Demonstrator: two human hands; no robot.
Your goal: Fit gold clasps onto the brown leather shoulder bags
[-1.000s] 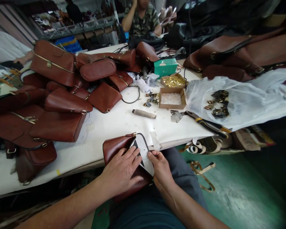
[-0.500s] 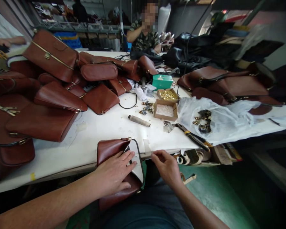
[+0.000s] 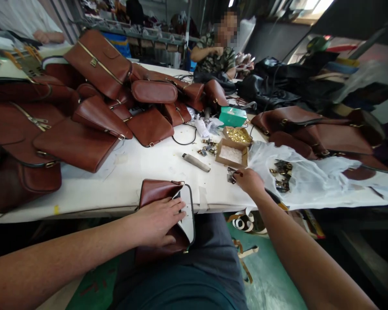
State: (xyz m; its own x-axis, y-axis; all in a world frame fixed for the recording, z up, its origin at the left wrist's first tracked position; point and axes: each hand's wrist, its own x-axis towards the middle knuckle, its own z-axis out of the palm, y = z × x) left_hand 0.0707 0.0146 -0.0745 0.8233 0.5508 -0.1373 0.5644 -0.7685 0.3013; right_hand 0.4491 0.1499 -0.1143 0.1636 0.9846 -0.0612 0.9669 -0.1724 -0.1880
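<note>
A brown leather bag (image 3: 160, 189) lies over the table's front edge and my lap, its white lining (image 3: 188, 202) turned outward. My left hand (image 3: 160, 219) rests flat across it, fingers stretched onto the lining. Out to the right, my right hand (image 3: 248, 181) is over the table with thumb and fingertips pinched at small grey metal plates (image 3: 230, 175). Beneath that hand and wrist lie pliers, of which only a yellow-and-black handle (image 3: 280, 201) shows. A grey rod-like tool (image 3: 196, 162) lies between both hands, farther back.
Brown leather bags (image 3: 80, 142) are piled at left, more (image 3: 336, 137) at right. Behind my right hand stand a cardboard box (image 3: 232, 162) of small pale pieces, a box of gold fittings (image 3: 237, 135) and a green box (image 3: 233, 116). A plastic bag (image 3: 313, 172) holds metal clasps. A co-worker (image 3: 224, 51) sits opposite.
My right hand has gone from beside the leather bag forward and right to the metal plates, covering much of the pliers. My left hand stays on the bag. The view has shifted slightly.
</note>
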